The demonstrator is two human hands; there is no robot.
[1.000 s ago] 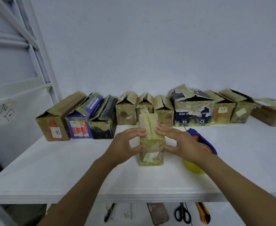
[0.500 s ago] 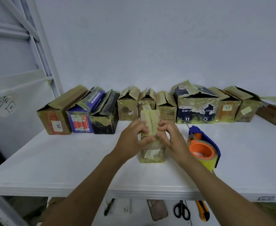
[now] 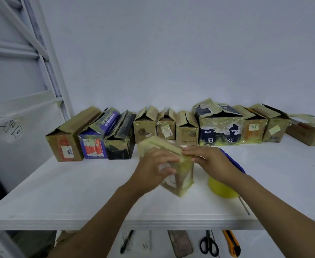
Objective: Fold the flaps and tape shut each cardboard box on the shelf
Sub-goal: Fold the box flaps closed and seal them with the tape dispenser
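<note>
A small box [image 3: 181,175] stands in the middle of the picture, on the front part of the white shelf [image 3: 60,192]. It is brown card with lots of shiny yellow tape on it. It is a bit blurry. It is turned so one corner points at us. Its top flaps are folded down. There is a white sticker on its front, partly hidden.

The left hand [image 3: 153,164] is on the left side of the small box. Its fingers curl over the top and its thumb sits on the front, so it grips the box. The right hand [image 3: 212,161] is on the right side. Its fingers lie quite straight on the top right edge and press there.

Just to the right of the small box, under the right arm, is a blue and yellow tape holder [image 3: 221,189].

Behind, along the wall, is a row of boxes [image 3: 186,131] from left to right. Most have their flaps sticking up.

At the bottom of the picture, under the shelf, lie scissors [image 3: 208,244] and then an orange knife [image 3: 232,243].
</note>
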